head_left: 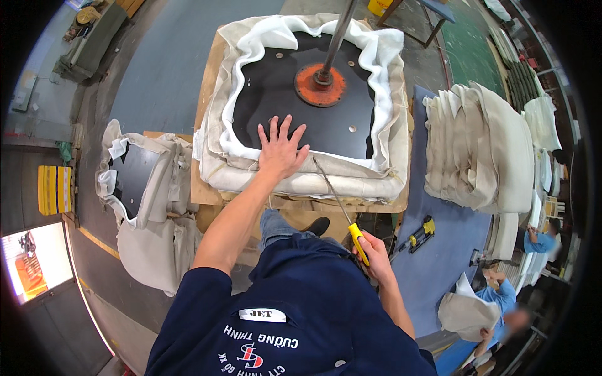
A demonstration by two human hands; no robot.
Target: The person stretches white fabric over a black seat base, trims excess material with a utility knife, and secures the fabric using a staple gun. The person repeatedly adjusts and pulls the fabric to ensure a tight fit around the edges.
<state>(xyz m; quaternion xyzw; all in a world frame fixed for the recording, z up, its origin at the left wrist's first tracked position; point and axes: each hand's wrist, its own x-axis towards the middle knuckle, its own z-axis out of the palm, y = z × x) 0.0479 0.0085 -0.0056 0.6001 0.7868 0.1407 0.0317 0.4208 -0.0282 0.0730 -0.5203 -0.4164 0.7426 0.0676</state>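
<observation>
While we lean over the bench, our left hand (280,148) lies flat, fingers spread, holding nothing, pressing the cushion (301,178) where its cream cover meets the black board (301,106) just beyond our fingertips. Below and to its right, our right hand (372,249) is closed around a yellow-handled screwdriver (339,207), tip at the cover's edge. We judge the padding soft, the board stiff, best gripped at the rim.

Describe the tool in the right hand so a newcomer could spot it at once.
Start at the wooden workbench carrying the big square cushion with a black board on top. At its near edge, the right hand grips a screwdriver. Its yellow handle and long thin metal shaft, tip at the cushion's fabric edge, distinguish it from the yellow-black tool lying on the blue mat.
</observation>
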